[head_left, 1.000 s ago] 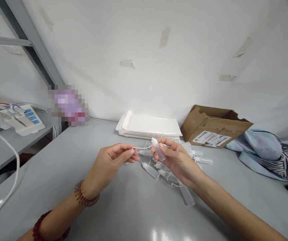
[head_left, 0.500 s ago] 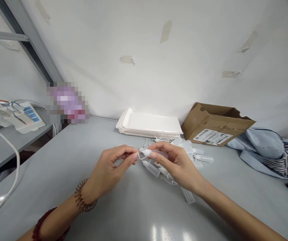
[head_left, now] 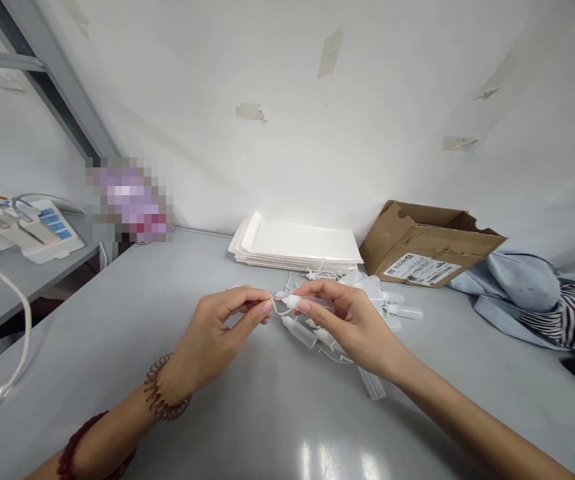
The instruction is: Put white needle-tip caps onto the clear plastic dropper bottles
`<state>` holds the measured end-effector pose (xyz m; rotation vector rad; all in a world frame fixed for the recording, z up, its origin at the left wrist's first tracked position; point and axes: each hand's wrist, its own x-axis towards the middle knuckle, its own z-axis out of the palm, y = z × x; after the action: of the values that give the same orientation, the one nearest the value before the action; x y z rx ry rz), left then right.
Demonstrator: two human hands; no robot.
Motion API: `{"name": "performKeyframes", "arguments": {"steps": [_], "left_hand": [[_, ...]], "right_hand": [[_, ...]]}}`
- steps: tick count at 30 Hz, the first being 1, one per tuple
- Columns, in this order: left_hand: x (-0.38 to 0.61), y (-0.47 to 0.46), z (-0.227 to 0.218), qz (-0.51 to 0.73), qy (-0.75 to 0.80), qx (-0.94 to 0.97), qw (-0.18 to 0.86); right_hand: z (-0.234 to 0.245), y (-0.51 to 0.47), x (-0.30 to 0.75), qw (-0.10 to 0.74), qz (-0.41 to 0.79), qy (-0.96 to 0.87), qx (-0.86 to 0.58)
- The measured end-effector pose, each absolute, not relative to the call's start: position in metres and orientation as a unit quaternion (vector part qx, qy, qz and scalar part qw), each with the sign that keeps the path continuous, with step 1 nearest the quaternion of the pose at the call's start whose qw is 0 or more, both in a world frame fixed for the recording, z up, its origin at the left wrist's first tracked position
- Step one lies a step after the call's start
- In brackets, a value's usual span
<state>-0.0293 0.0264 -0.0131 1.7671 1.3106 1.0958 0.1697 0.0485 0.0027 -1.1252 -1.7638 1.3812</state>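
My right hand [head_left: 347, 320] is closed around a small translucent squeeze bottle [head_left: 292, 302], its white nozzle pointing left. A thin tip shows at the nozzle's end. From the bottle's neck a white cap strap [head_left: 281, 311] loops across to my left hand [head_left: 235, 323], whose thumb and forefinger pinch its far end. Whatever cap sits between those fingertips is hidden. Under and behind my right hand lies a loose pile of similar squeeze bottles [head_left: 300, 332], several with straps and caps showing.
Behind the pile is a stack of white padded envelopes [head_left: 302, 243]. An open cardboard box [head_left: 425, 250] tilts by the wall, with blue and striped cloth [head_left: 522, 290] to its right. At left, a white power strip [head_left: 52, 230] with cables stands on another grey table.
The camera view has shifted slightly. Both hands keep nearly the same pose, with the bottle and strap still held between them.
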Motion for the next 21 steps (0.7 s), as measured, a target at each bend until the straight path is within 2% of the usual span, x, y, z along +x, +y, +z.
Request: {"name": "performKeyframes", "arguments": {"steps": [21], "left_hand": [[-0.0286,0.0265,-0.0112,0.393,0.506,0.712,0.286]], "right_hand": [[0.0051,0.0467,0.1692,0.303,0.543,-0.663,-0.416]]}}
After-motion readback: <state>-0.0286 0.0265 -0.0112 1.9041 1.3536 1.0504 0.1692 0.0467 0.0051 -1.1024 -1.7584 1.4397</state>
